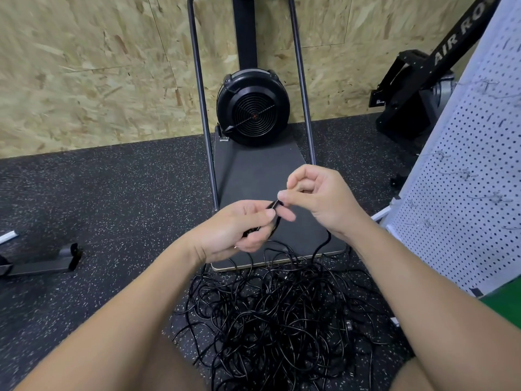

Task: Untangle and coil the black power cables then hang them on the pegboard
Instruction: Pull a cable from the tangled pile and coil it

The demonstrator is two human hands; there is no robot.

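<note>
Both bare forearms reach forward and meet over the near end of a dark grey platform (253, 176). The left hand (234, 230) lies knuckles-up, fingers curled under and thumb laid along the top, gripping a black power cable (275, 206) close to its end. The right hand (318, 198) sits just beyond and to the right of that grip, wrist bent inward, its thumb and forefinger closed in a narrow pinch on the cable's tip while the other fingers curl loosely into the palm. The two hands almost touch, with only a short stretch of cable showing between them.

From under the left hand's grip the cable drops down and toward the person; another black strand runs down from below the right wrist. Both lead into a large tangled heap of black cables (282, 320) on the speckled rubber floor (98, 193), directly beneath the hands and between the person's knees.

To the right of the pinch, beyond the right forearm, stands a white pegboard (465, 179) fitted with small wire hooks; no cable hangs on the part in view. Beyond the hands, at the far end of the platform, is a black round fan housing (253, 108) between two upright metal tubes, backed by a chipboard wall (84, 66). A black machine lettered "AIR RO" (417, 88) leans at the far right.
</note>
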